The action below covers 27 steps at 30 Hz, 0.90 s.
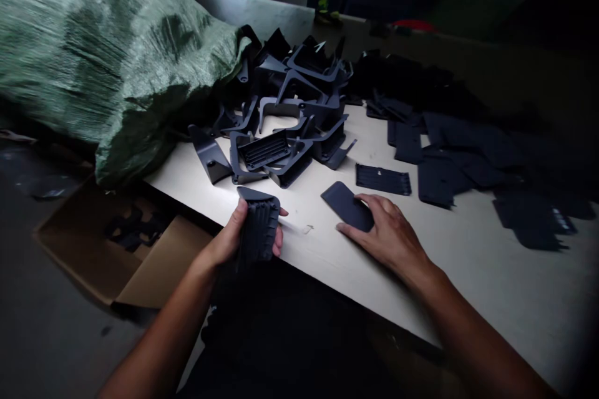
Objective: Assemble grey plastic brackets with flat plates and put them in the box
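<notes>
In the head view, the left hand is just left of the lower centre of the frame, its fingers wrapped round a ribbed dark part near the desk's front edge. Right of centre, the right hand grips a flat dark panel between thumb and fingers; whether it touches the desk I cannot tell. Just above lies a ribbed plate. Angled brackets heap at upper centre, more panels spread across the right, a green sack fills the upper left, and a cardboard box sits lower left.
</notes>
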### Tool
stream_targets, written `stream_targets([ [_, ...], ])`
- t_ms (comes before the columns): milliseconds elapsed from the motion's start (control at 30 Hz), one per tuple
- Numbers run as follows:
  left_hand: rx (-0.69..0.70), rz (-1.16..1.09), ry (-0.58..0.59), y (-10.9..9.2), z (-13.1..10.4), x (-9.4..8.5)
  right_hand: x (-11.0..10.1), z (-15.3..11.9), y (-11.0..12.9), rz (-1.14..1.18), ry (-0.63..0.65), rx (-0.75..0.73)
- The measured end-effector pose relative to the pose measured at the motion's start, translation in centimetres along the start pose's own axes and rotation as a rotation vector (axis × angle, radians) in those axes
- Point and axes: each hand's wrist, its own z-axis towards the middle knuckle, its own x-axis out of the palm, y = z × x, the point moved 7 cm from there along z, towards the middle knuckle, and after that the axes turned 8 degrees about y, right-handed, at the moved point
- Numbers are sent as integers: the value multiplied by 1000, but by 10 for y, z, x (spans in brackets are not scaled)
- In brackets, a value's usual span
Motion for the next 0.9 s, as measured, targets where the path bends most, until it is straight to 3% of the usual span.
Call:
stream_targets([
  [100,57,-199,16,0,10,4,-1,5,8,53,35,-40],
  [200,200,-414,-103,-2,13,-1,-8,0,30,343,64,-55],
  [333,378,-499,-284,-5,10,-8,-32,-23,95,617,6,-211],
  [433,391,-468,-342,-6,11,-8,-41,-36,143,588,-101,-344],
  [500,400,-456,-379,-7,13,-9,-37,-38,162,523,-159,-376],
  [633,390,-449,-412,-6,16,-7,-19,-33,175,446,-193,-385],
  [900,382,-352,-339,-5,16,-2,-5,-34,184,419,-221,-414],
])
